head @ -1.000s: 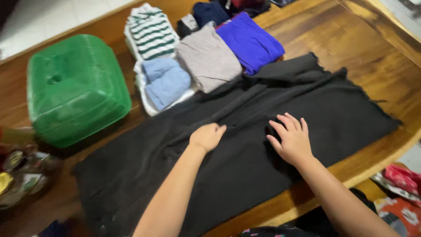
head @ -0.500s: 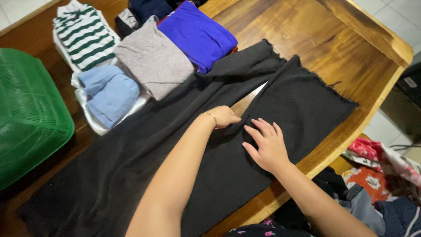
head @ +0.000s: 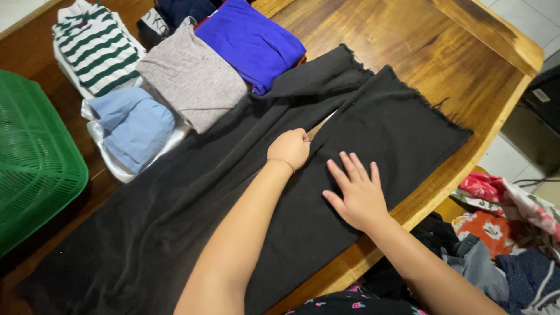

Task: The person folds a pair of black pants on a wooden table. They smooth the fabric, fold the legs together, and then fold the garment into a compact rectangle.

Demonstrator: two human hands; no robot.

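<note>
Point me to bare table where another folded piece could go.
Free: the wood of the table at the far right corner, bordered by the blue folded top and the black trousers' frayed hems. Crowded: the far left, where striped, grey and light-blue folds sit beside the green basket.

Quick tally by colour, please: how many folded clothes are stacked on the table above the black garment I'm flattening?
Green-and-white striped: 1
Grey: 1
Bright blue: 1
Light blue: 1
Dark navy: 1
Total: 5 folded pieces. A dark item with a pale band between them is too hidden to count. The black garment lies spread, not folded.
</note>
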